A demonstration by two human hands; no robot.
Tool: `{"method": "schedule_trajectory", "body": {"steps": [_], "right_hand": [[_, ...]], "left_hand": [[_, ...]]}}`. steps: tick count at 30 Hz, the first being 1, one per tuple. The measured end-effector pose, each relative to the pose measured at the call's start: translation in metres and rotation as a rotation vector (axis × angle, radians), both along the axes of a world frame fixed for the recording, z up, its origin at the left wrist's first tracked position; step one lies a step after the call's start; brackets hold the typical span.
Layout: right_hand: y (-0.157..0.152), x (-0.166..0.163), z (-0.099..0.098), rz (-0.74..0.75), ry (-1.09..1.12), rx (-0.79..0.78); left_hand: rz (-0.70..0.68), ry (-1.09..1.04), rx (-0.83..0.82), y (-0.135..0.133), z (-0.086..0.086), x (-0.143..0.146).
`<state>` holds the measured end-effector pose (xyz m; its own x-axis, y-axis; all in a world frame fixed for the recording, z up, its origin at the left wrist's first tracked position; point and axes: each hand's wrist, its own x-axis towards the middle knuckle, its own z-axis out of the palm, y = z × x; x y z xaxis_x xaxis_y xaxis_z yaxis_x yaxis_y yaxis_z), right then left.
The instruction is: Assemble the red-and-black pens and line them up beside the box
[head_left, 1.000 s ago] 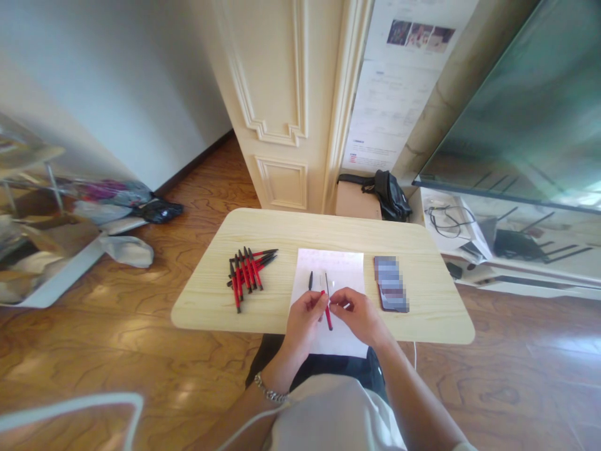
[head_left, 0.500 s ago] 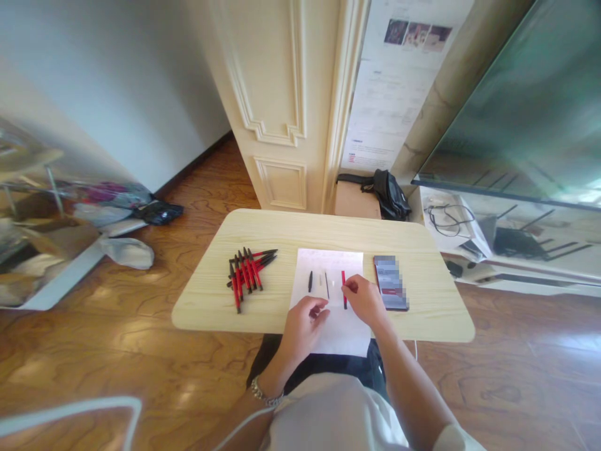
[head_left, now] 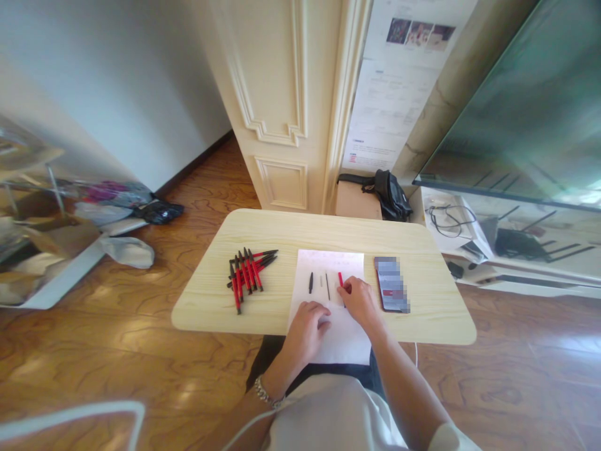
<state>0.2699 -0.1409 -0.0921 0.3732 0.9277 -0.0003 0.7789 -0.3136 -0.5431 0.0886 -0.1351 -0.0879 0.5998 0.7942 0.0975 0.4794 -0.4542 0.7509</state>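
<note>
Red barrel (head_left: pixel 340 278), qty 1: at R side of paper (head_left: pixel 345 341), part hidden by R hand (head_left: pixel 359 299). R grip: thumb & fingertips tog. on barrel; lifted or flat, can't tell. L hand (head_left: pixel 307 326): over lower L of paper, fingers curled, thumb apart, nothing seen in grip; chain bracelet (head_left: pixel 267 393) on wrist. On paper, L to R: blk tip (head_left: pixel 310 282), sm. pale pc. (head_left: pixel 322 281), thin dk. rod (head_left: pixel 327 286). Bench (head_left: pixel 267 228), wood-grain top: red/blk pens (head_left: pixel 245 270), overlapping pile, well L of paper; phone (head_left: pixel 385 285), near paper's R edge.
</note>
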Motion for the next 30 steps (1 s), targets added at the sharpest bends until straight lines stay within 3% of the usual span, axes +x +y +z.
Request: {"method": "schedule_trajectory", "body": {"steps": [9, 17, 30], "right_hand": [[-0.004, 0.007, 0.013, -0.045, 0.039, 0.063], [-0.011, 0.021, 0.018, -0.093, 0.026, 0.035], [0.029, 0.013, 0.013, -0.063, -0.095, -0.131]], "left_hand": [[0.008, 0.007, 0.022, 0.006, -0.004, 0.009], [-0.006, 0.005, 0.038, 0.009, 0.004, 0.011], [0.113, -0.086, -0.066, 0.006, 0.012, 0.001]]}}
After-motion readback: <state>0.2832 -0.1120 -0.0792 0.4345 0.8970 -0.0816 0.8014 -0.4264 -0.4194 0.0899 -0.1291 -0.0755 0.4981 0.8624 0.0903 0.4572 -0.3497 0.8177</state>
